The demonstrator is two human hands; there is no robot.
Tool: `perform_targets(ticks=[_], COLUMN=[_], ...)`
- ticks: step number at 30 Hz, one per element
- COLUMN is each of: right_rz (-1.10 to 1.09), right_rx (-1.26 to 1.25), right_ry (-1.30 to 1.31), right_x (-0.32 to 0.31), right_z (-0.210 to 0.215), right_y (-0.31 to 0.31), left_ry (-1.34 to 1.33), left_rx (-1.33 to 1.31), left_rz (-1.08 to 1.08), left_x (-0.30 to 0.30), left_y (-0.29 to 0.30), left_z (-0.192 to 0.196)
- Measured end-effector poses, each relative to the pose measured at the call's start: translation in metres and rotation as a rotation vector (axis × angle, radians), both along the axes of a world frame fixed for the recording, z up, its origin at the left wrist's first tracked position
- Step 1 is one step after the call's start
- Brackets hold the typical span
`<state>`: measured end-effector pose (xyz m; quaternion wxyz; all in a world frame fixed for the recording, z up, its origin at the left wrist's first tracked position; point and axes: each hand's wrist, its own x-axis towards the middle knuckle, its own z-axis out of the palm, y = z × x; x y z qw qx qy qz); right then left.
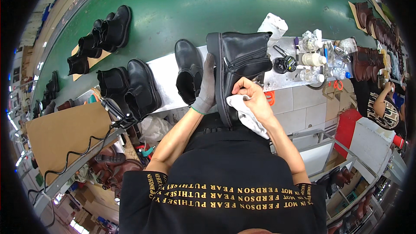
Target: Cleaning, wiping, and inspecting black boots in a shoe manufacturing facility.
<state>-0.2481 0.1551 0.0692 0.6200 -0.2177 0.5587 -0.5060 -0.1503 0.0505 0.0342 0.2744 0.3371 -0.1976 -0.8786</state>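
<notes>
Green worktop point(182, 8) fills the top of the frame, with small bottles point(313, 59) at right of centre and finished-looking dark boots point(143, 84) standing toward the left. Just above the frame's centre is a black zip-sided boot point(247, 50), turned on its side, sole to the left and toe pointing down. A gloved left hand point(206, 87) holds it by the sole, fingers nearly straight and together; its thumb is hidden, so how tightly that grip closes I cannot tell. The bare right hand point(256, 104) pinches a white cloth point(246, 115) beside the toe, thumb against curled fingers. I'd expect a moderately heavy boot: stiff sole, softer shaft, smooth leather possibly slippery. The thick sole edge seems the surest hold.
</notes>
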Motion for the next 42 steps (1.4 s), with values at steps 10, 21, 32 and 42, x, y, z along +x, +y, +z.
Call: perform_targets(ticks=[10, 21, 32, 42], right_rz=[-0.046, -0.032, -0.007, 0.013], right_rx=[0.003, 0.006, -0.007, 0.044], right_ry=[0.039, 0.081, 0.106, 0.083], right_x=[0.005, 0.009, 0.016, 0.012], right_z=[0.001, 0.003, 0.01, 0.013], right_y=[-0.002, -0.001, 0.012, 0.018], left_ry=[0.037, 0.024, 0.05, -0.111], left_rx=[0.016, 0.018, -0.011, -0.194], left_rz=[-0.042, -0.062, 0.002, 0.047], left_x=[0.001, 0.004, 0.006, 0.009], left_y=[-0.002, -0.002, -0.001, 0.002], left_z=[0.0, -0.007, 0.003, -0.014])
